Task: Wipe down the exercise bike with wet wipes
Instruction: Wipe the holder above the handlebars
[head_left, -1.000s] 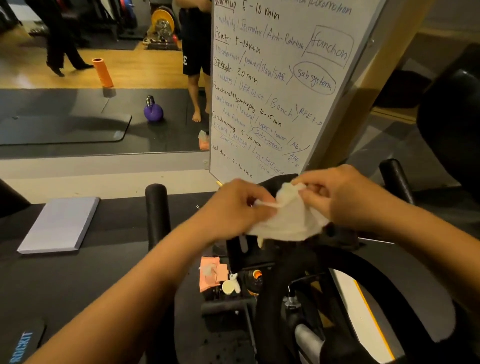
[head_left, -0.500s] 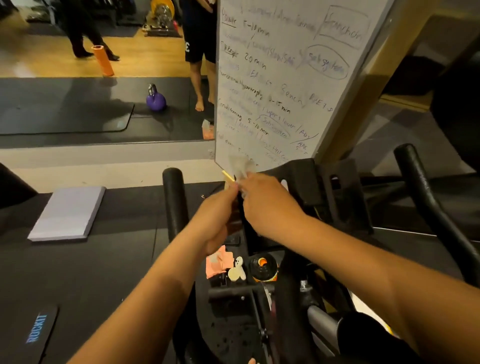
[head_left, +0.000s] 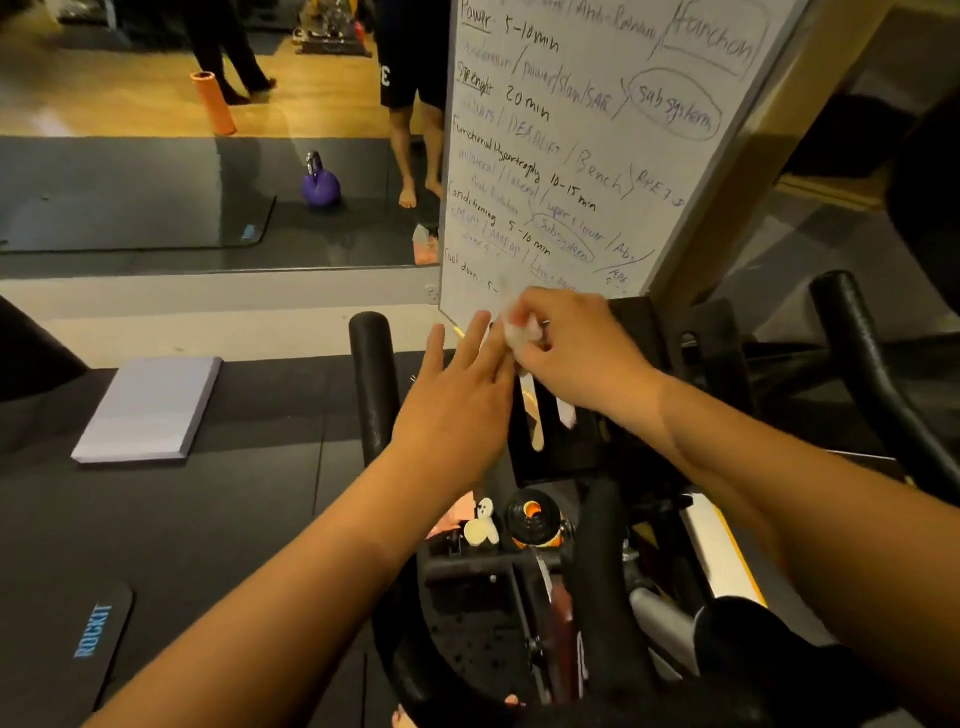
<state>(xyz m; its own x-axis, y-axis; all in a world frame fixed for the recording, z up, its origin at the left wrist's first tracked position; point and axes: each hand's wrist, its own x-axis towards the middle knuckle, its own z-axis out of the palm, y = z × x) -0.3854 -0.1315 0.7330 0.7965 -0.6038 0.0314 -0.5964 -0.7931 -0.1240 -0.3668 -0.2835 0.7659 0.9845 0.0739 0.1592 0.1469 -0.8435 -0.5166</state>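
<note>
The black exercise bike fills the lower middle, with its console bracket (head_left: 639, 395) in the centre and upright handlebar horns at left (head_left: 371, 374) and right (head_left: 862, 353). My right hand (head_left: 571, 353) grips a crumpled white wet wipe (head_left: 522, 332) against the top left edge of the bracket. My left hand (head_left: 460, 389) lies beside it with straight fingers pointing up, touching the wipe and the bracket's left edge. Part of the wipe is hidden under my right fingers.
A whiteboard (head_left: 597, 130) with handwriting leans just behind the bike. A mirror reflects a purple kettlebell (head_left: 321, 184), an orange foam roller (head_left: 213, 104) and people's legs. A grey pad (head_left: 150, 410) lies on the black floor mat at left. An orange-capped bottle (head_left: 532, 517) sits in the bike's holder.
The wipe, held spread between both hands a second ago, is now bunched in my right hand on the bracket. My left hand has let go and straightened its fingers.
</note>
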